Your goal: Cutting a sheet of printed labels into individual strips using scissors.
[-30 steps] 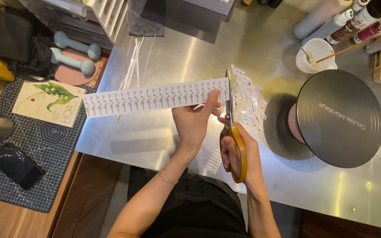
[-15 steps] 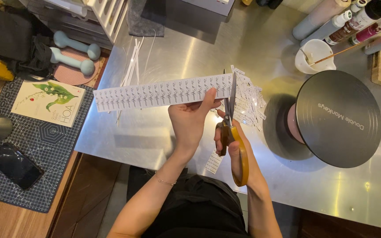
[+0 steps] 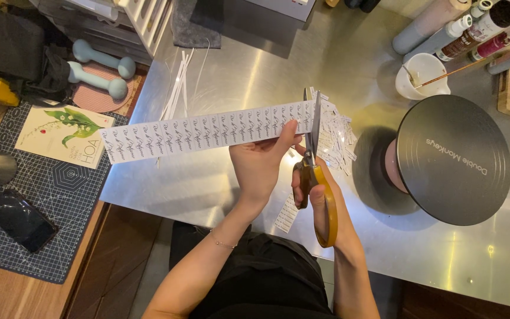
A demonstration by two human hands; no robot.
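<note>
Over the near edge of the steel counter [image 3: 249, 71], the left hand [image 3: 261, 165] pinches a long white strip of printed labels [image 3: 208, 133] close to its right end, thumb on top and fingers beneath, so that the paper is held flat and taut in the air just where the blades meet it; the rest of the strip trails free toward nine o'clock, out past the counter's edge. The right hand [image 3: 320, 198] is closed through the orange handles of a pair of scissors [image 3: 314, 171], whose blades point to twelve o'clock and stand slightly parted across the strip's right end, just beside the left thumb. Holding so near the cut keeps the thin paper from bending, though it leaves the thumb close to the blades. Toward two o'clock of the scissors lies a loose heap of small cut labels [image 3: 337, 139], with a short piece [image 3: 286, 215] on the counter at six o'clock under the hands. At three o'clock stands a black round turntable [image 3: 453, 159], near the right forearm. A white cup [image 3: 423, 74] and several bottles [image 3: 444, 32] sit at one o'clock, thin white offcuts [image 3: 178, 82] at eleven o'clock, and well apart at nine o'clock are two pale dumbbells [image 3: 98, 68], a booklet [image 3: 63, 136] and a dark phone [image 3: 22, 220] on a cutting mat [image 3: 60, 195].
</note>
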